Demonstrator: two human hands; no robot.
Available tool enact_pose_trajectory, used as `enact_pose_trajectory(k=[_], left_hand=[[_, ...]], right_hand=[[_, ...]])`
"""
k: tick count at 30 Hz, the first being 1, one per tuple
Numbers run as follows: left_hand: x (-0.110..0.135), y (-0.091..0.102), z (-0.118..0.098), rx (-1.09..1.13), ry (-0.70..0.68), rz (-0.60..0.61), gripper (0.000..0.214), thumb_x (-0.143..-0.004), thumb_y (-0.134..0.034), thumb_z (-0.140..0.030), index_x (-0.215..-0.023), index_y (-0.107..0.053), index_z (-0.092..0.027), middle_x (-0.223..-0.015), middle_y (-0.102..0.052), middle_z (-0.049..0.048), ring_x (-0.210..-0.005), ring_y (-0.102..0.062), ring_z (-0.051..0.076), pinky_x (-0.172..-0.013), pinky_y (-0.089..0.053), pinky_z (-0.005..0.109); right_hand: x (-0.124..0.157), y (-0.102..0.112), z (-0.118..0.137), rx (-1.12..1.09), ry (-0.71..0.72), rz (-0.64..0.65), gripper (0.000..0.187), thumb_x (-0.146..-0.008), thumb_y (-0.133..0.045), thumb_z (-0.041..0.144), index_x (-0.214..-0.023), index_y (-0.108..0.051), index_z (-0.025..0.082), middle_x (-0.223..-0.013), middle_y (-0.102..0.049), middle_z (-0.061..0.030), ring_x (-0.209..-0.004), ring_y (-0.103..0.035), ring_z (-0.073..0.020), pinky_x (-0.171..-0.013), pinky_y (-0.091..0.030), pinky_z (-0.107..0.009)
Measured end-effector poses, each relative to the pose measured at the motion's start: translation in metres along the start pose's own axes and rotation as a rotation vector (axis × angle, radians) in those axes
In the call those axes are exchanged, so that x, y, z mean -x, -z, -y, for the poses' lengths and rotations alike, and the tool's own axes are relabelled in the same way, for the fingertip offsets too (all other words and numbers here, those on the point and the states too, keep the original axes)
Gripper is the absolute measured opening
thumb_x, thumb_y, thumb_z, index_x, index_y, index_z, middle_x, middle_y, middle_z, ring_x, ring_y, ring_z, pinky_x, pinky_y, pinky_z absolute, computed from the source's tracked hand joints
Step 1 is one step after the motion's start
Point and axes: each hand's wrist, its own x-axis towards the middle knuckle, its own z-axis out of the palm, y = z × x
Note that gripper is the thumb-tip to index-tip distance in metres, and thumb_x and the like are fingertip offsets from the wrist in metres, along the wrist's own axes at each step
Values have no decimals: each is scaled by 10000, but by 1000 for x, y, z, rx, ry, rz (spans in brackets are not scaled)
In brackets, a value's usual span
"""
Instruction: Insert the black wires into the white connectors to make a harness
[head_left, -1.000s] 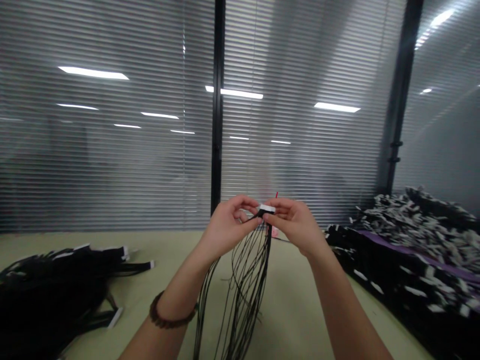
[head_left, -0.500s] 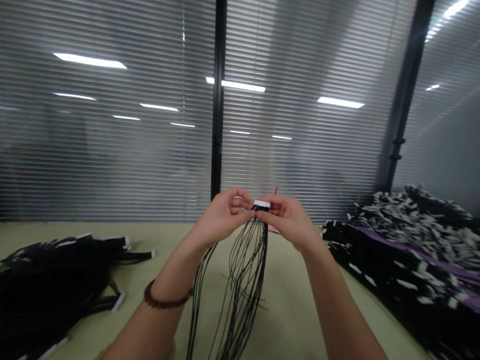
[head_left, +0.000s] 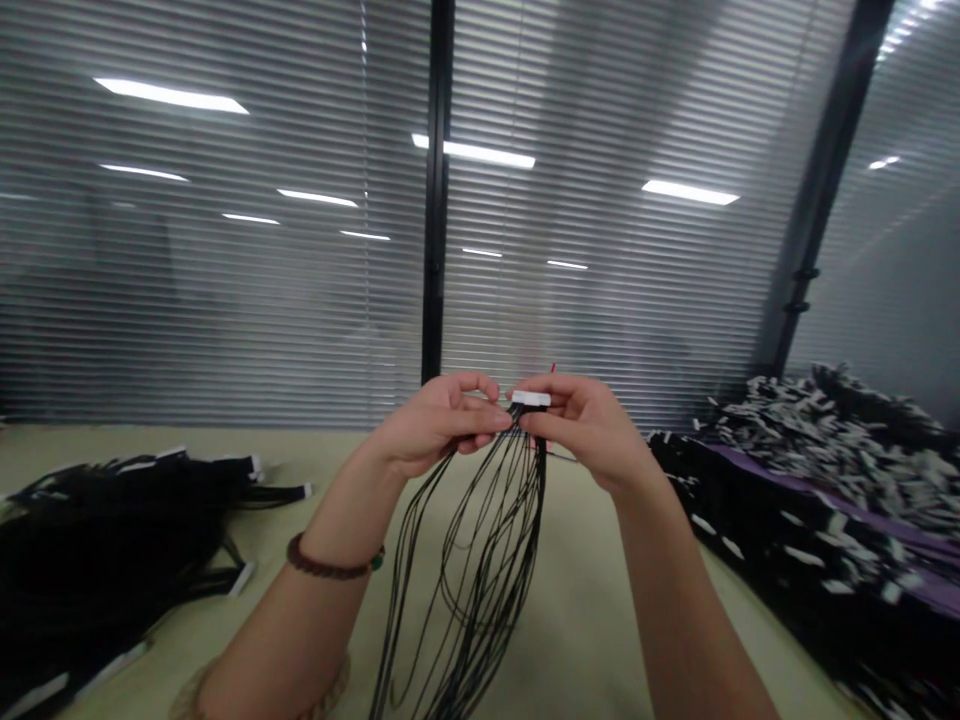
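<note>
A white connector [head_left: 531, 398] with many thin black wires [head_left: 487, 560] hanging from it is held up above the table, in the middle of the head view. My right hand [head_left: 581, 420] pinches the connector between thumb and fingers at its right end. My left hand [head_left: 457, 415] is closed on some of the black wires just left of the connector, thumb against fingers. Part of the wire bundle drops below the left hand, apart from the rest. The lower wire ends run out of view at the bottom edge.
On the left of the pale green table [head_left: 585, 620] lies a pile of black wire harnesses [head_left: 97, 560] with white connectors. A larger heap [head_left: 840, 500] lies at right, with purple strips in it. Behind stands a glass partition with blinds [head_left: 225, 330]. A small red item [head_left: 553, 368] shows behind my right hand.
Both hands stay at the connector. My left hand has shifted slightly left and its thumb lies flatter along the wires. The connector has moved slightly right and up in view.
</note>
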Motion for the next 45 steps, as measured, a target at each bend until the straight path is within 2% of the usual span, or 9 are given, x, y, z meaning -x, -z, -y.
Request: enact_pose_trajectory(k=[9, 15, 19, 22, 27, 31, 40, 43, 45], left_hand=[[7, -1, -4, -85, -3, 15, 227, -688, -642, -202, -806, -452, -166, -526, -450, -71, -418, -367, 18, -375, -183, 142], [11, 1, -8, -133, -21, 42, 248, -698, -638, -212, -834, -436, -167, -551, -458, -66, -408, -329, 13, -366, -177, 143], [15, 3, -10, -132, -23, 87, 225, -730, -609, -198, -862, -429, -169, -558, -440, -66, -417, -312, 13, -368, -196, 132], [15, 4, -9, -121, 4, 126, 225, -745, -596, -210, -897, -434, -171, -567, -429, -63, -422, -305, 16, -370, -206, 131], [16, 3, -9, -51, 40, 163, 161, -778, -555, -207, -901, -463, -159, -621, -466, -26, -453, -331, 25, -385, -203, 143], [16, 2, -9, -11, 91, 210, 159, -794, -532, -223, -928, -490, -148, -599, -420, -33, -458, -288, 28, -390, -196, 147], [16, 6, -11, -253, 119, 130, 191, -710, -614, -230, -872, -573, -138, -557, -465, -43, -444, -380, 39, -398, -265, 160], [14, 0, -11, -308, 106, 79, 230, -624, -678, -185, -834, -605, -131, -585, -493, -38, -478, -394, 38, -417, -281, 155], [11, -6, -9, -341, 88, 30, 196, -614, -684, -204, -776, -608, -124, -572, -482, -40, -469, -377, 34, -407, -262, 153]], right_hand=[[0, -2, 2, -43, -81, 2, 222, -598, -658, 152, -792, -556, 118, -663, -581, 4, -546, -512, -40, -472, -367, -131], [0, -5, 6, -60, -121, 56, 154, -612, -639, 147, -729, -547, 107, -590, -533, 26, -496, -456, -23, -449, -321, -126], [1, -2, 5, -85, -154, 93, 186, -605, -639, 118, -771, -557, 99, -649, -565, 4, -534, -482, -30, -469, -342, -124], [1, 1, 3, -125, -148, 146, 222, -595, -662, 111, -786, -548, 100, -674, -576, -3, -558, -506, -34, -487, -368, -122], [1, 5, 2, -135, -130, 158, 267, -612, -668, 99, -837, -524, 108, -697, -590, -9, -604, -543, -49, -559, -420, -144], [1, 6, 2, -128, -105, 191, 280, -628, -662, 102, -859, -504, 120, -712, -592, -12, -622, -546, -57, -576, -426, -156], [3, 7, 0, -20, -69, 123, 331, -633, -649, 111, -885, -438, 149, -719, -588, -13, -620, -551, -76, -533, -405, -159], [3, 7, -1, 18, -47, 70, 314, -627, -647, 113, -852, -431, 147, -715, -587, -16, -606, -557, -83, -518, -407, -164], [2, 8, -1, 37, -31, 61, 294, -625, -644, 112, -826, -431, 144, -702, -582, -11, -589, -553, -79, -515, -411, -167]])
